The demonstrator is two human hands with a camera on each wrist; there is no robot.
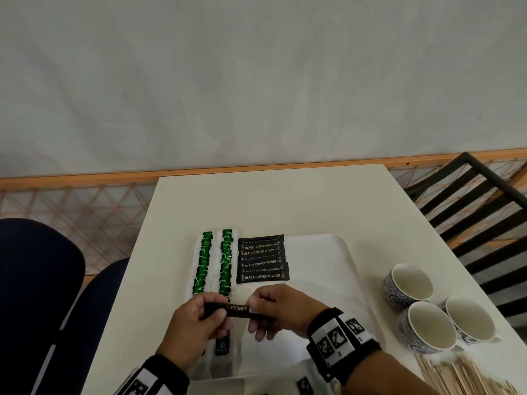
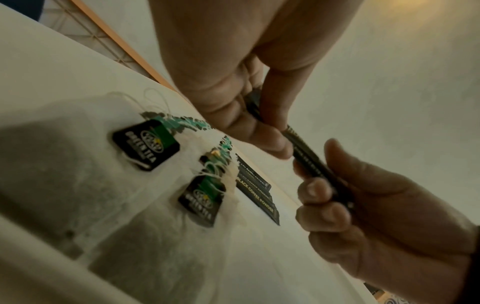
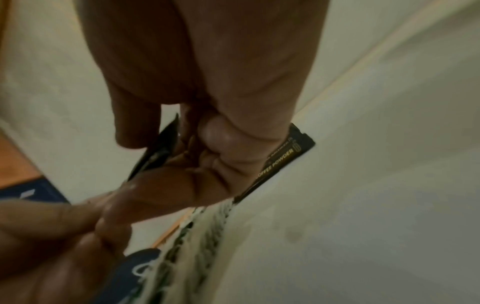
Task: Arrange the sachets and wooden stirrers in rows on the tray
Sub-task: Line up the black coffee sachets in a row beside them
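Note:
Both hands hold one dark "CHOCMET" sachet above the near part of the white tray. My left hand pinches its left end and my right hand pinches its right end. In the left wrist view the sachet runs between the two hands. Two rows of green tea bags lie along the tray's left side, and a stack of black coffee powder sachets sits just right of them. A heap of wooden stirrers lies on the table at the bottom right.
Three blue-and-white cups stand on the table right of the tray. A black slatted chair is at the far right, a dark blue seat at the left. More sachets peek in at the bottom edge.

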